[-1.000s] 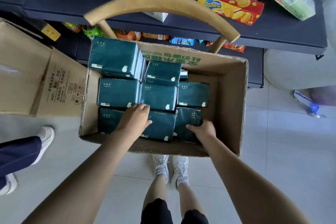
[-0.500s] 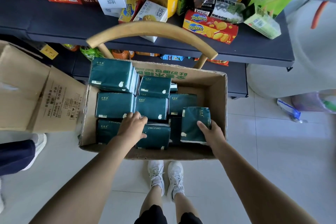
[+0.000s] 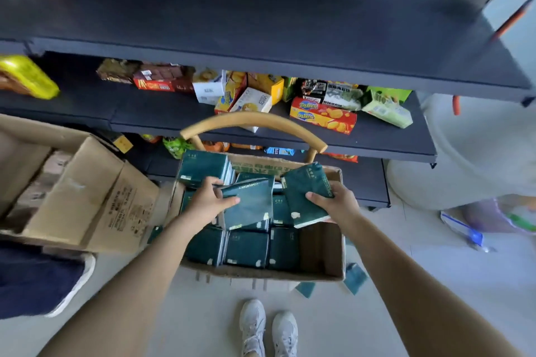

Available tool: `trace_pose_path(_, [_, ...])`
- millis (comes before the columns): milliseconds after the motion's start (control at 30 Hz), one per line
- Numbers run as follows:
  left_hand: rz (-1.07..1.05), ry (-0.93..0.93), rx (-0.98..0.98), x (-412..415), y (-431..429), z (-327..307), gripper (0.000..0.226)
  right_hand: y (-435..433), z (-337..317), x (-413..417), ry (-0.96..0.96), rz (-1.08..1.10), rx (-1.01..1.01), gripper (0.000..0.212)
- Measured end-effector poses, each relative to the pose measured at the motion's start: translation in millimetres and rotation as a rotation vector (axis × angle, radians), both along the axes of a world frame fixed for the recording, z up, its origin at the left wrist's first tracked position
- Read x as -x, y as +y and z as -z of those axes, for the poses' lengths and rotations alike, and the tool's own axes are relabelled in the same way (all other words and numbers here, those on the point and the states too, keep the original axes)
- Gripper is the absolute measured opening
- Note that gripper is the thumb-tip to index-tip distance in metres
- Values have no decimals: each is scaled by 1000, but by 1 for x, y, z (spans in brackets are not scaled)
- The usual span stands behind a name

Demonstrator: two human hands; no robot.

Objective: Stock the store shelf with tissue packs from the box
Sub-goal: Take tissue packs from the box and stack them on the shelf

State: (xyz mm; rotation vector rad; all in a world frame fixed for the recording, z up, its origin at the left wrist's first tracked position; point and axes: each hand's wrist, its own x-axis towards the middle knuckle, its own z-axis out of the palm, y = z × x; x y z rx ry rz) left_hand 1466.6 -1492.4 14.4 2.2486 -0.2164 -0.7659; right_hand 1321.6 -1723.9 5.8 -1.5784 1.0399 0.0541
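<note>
An open cardboard box [image 3: 322,249] rests on a wooden chair [image 3: 255,122] in front of dark shelves [image 3: 261,46]. Several dark green tissue packs [image 3: 246,249] fill its left and middle. My left hand [image 3: 207,201] grips one green pack [image 3: 252,206] by its left edge, lifted above the others. My right hand [image 3: 333,203] holds a second green pack [image 3: 304,194] from the right side, tilted and raised over the box's right part.
The middle shelf carries snack boxes, among them a red biscuit box [image 3: 323,115]. A bigger open carton [image 3: 72,194] stands left of the chair. Another person's leg and white shoe [image 3: 72,284] are at lower left. A white rounded object [image 3: 464,159] sits right.
Both hands have risen out of the box, each with a tissue pack. My view has tilted up, showing more of the shelves above.
</note>
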Motion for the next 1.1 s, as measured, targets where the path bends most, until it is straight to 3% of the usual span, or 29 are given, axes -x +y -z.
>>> trace_pose_path(67, [-73, -53, 58, -11, 0, -34, 55, -9, -35, -14, -54, -40, 60, 37])
trace_pose_path(133, [-143, -96, 115, -19, 1, -72, 56, -18, -74, -28, -107, -89, 133, 47])
trace_pose_path(233, [-231, -148, 271, -31, 4, -126, 42, -29, -134, -49, -195, -113, 214, 59])
trace_pose_path(433, [-276, -259, 513, -47, 13, -224, 24, -43, -255, -75, -323, -268, 466, 51])
trace_pose_path(533, [-272, -314, 613, -52, 15, -267, 27, -39, -302, -83, -399, -288, 501, 48])
trace_pose_path(800, [-227, -466, 711, -111, 26, -343, 26, -19, -385, -133, -489, -320, 611, 34])
trace_pose_path(1100, [-54, -512, 717, -250, 30, -391, 40, 5, -450, -266, -387, -293, 913, 33])
